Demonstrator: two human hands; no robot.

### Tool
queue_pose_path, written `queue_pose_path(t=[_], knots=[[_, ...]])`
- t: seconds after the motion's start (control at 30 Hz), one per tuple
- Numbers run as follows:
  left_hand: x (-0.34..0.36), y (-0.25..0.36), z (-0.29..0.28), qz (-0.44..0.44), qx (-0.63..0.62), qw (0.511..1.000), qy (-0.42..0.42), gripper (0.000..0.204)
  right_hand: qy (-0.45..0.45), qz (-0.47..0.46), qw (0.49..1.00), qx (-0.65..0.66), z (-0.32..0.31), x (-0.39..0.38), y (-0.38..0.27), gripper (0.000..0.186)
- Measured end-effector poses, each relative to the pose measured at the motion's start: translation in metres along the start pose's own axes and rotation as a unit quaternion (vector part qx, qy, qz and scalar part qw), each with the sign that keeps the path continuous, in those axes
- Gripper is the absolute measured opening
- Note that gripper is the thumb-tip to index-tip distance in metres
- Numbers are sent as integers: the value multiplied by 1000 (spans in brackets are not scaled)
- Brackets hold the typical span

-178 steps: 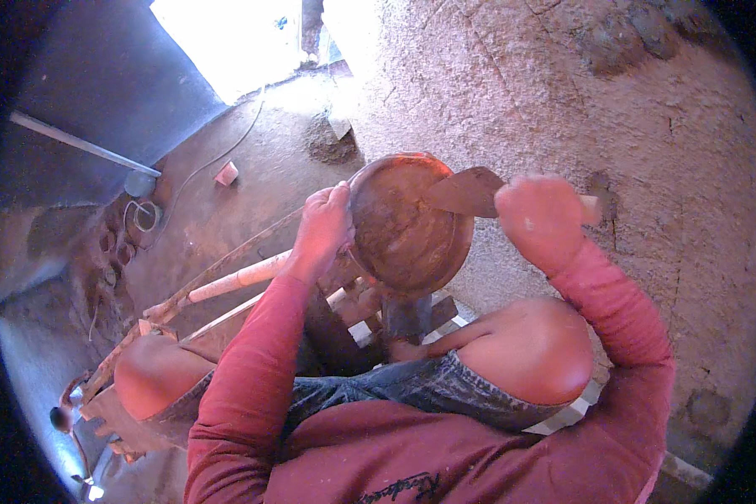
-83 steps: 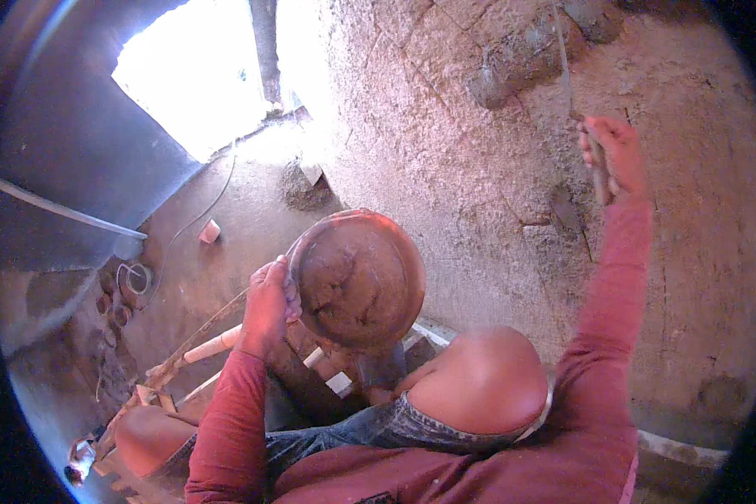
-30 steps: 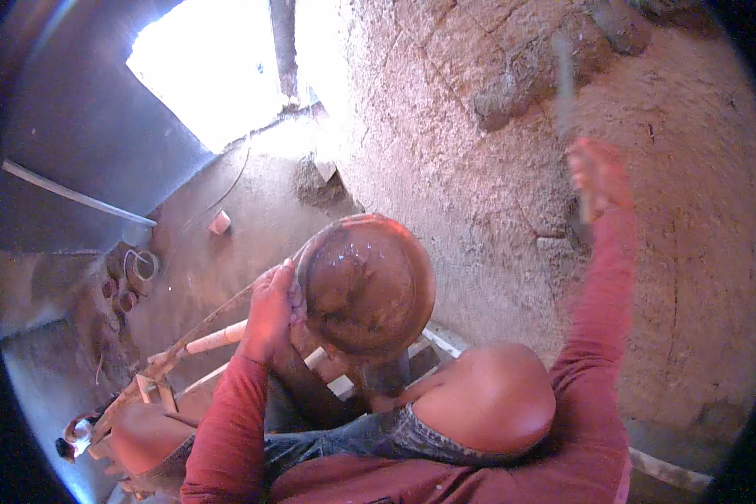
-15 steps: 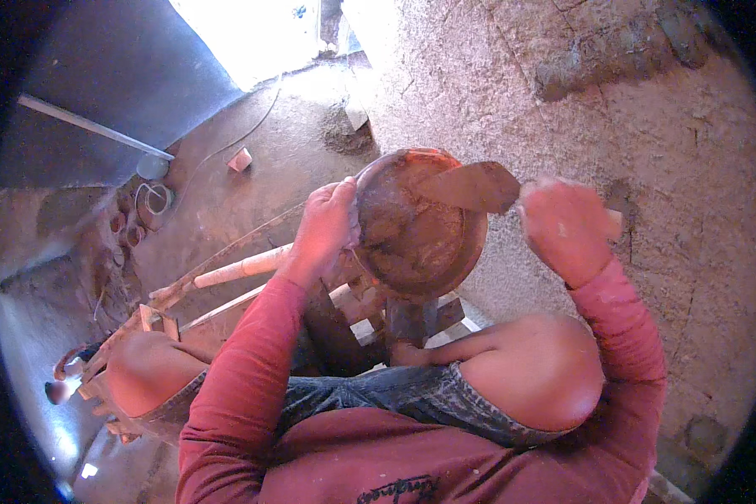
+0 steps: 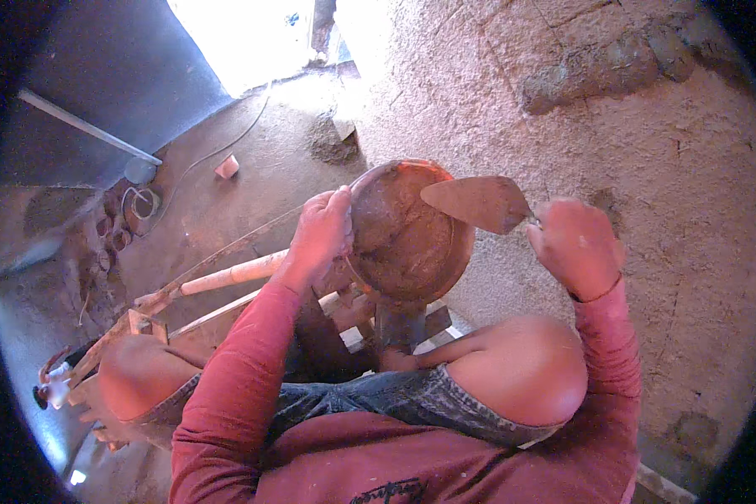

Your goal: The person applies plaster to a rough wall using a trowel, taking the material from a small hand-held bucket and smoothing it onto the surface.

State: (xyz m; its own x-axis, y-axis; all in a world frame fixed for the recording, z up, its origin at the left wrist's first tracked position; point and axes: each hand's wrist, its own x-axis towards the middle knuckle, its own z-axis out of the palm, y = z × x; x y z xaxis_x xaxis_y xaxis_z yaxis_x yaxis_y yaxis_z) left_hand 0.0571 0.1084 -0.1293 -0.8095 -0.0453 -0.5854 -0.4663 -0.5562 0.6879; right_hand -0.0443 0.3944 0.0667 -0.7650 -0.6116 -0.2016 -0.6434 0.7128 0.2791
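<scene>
My left hand (image 5: 321,233) grips the left rim of a round pan (image 5: 407,235) full of brown mud plaster, held in front of my knees. My right hand (image 5: 573,245) holds a pointed trowel (image 5: 479,202) by its handle. The blade lies over the pan's upper right rim, tip pointing left into the mud. Both sleeves are red. My bare knees show below, the right one (image 5: 525,370) just under the pan.
A rough mud-plastered wall (image 5: 647,126) fills the right side, with raised lumps of mud (image 5: 596,71) near the top. A wooden ladder or frame (image 5: 218,281) runs under me. A bright doorway (image 5: 244,34), a cable, a small cup (image 5: 226,166) and a pipe (image 5: 88,126) lie on the floor at left.
A second ago my right hand was up against the wall, away from the pan. It has come down, and the trowel blade now rests over the pan's rim. My left hand stayed on the pan.
</scene>
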Motion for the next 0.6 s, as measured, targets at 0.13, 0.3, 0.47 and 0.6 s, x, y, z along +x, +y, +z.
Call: queue_pose_path(t=[0.13,0.3,0.47,0.6], knots=[[-8,7,2,-13,30,999,26,31,-30,-35,999,-17,23,30,-24,19],[-2,0,-4,-16,25,999,21,29,-73,-122,987,72,69,41,-20,22],[2,-5,-6,-29,38,999,17,32,-215,-33,909,355,124,9,17,26],[-4,5,8,-15,22,998,57,31,-198,22,810,552,153,-22,20,21]])
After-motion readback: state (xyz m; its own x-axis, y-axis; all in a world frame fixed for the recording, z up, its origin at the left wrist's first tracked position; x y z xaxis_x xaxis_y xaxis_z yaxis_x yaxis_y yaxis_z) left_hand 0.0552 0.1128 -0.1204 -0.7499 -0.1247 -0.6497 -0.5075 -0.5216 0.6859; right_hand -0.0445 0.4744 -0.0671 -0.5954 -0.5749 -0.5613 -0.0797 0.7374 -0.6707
